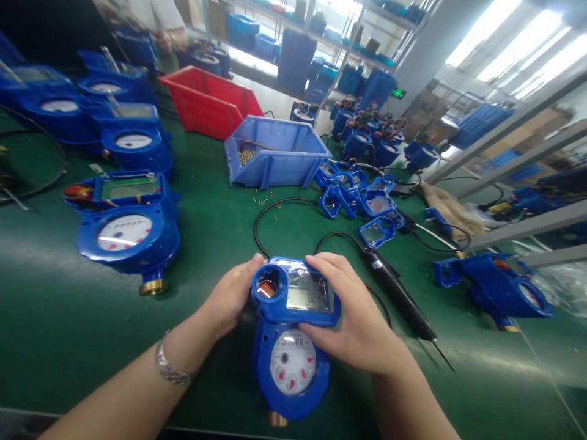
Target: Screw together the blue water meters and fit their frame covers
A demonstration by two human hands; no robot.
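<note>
A blue water meter [293, 365] with a white dial and red pointers stands in front of me on the green bench. Over its upper part lies a blue plastic cover [270, 315], with a clear window above a small digital display and a round opening that shows red and yellow wiring. My right hand [351, 315] grips the cover's right end between thumb and fingers. On the left side, my left hand [233, 293] holds the meter, thumb up by the round opening; its other fingers are partly hidden. A black electric screwdriver [397, 293] lies right of my right hand.
Loose screws lie before a blue bin [279, 156] holding more screws; a red bin [208, 101] stands behind. Several blue covers [378, 205] are piled at right. Other meters include one at left [128, 235] and one at right [504, 284]. A black cable crosses the bench.
</note>
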